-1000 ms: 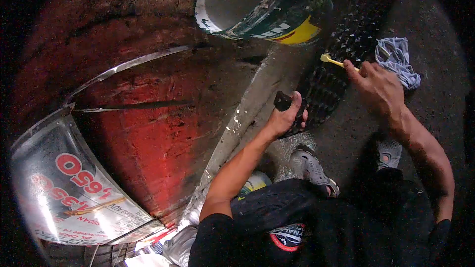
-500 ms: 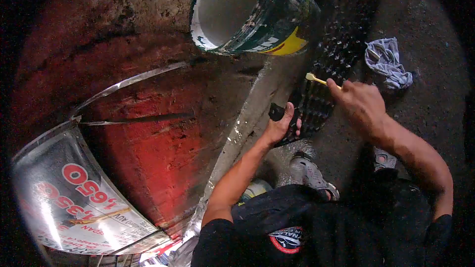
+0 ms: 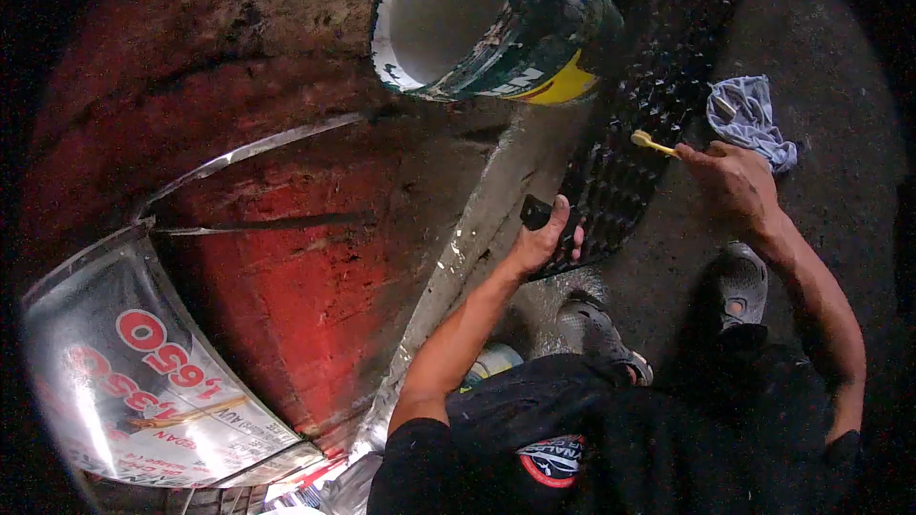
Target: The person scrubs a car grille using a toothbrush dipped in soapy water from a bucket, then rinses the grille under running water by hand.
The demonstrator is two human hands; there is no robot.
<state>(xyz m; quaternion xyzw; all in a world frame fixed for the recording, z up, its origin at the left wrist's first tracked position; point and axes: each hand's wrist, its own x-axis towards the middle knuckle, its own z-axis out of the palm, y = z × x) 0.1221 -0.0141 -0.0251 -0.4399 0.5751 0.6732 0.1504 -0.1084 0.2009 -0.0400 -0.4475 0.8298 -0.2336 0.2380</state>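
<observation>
A long black car grille (image 3: 641,105) with a honeycomb-like, wet-looking surface runs from the top of the view down toward my feet. My left hand (image 3: 546,240) is closed on its lower left end, thumb on top of a black end piece. In my right hand (image 3: 733,183) is a yellow toothbrush (image 3: 656,144), its head pointing left over the grille's right side. Whether the bristles touch the grille I cannot tell. Just above my right hand, a grey-white rag (image 3: 754,114) lies crumpled on the ground.
A dark green bucket (image 3: 534,38) with a yellow patch and cloudy contents stands at the top. Red-painted wall (image 3: 305,296) and a printed price sign (image 3: 172,372) fill the left. My shoes (image 3: 596,329) are on the wet floor below the grille.
My right hand and the toothbrush have moved right and slightly up, closer to the rag. My left hand keeps its hold on the grille. My right foot has shifted.
</observation>
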